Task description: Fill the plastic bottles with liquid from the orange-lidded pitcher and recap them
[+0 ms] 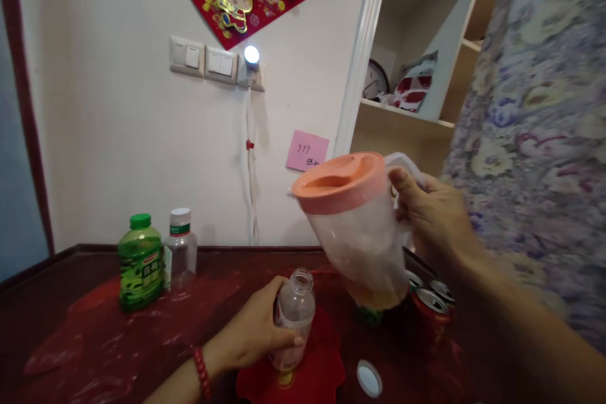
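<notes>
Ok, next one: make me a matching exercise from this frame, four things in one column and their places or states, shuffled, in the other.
Things
1. Pitcher
2. Uncapped bottle
3. Loose cap
4. Paper note

Places and states
A. Lying on the table
B. Tilted, held by its handle in the right hand
C. Pink, stuck to the wall
D. Gripped around its body by the left hand

Pairs: 1-B, 2-D, 3-A, 4-C

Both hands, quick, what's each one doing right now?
Left hand: closed around the uncapped bottle.
Right hand: closed, holding the tilted pitcher.
</notes>
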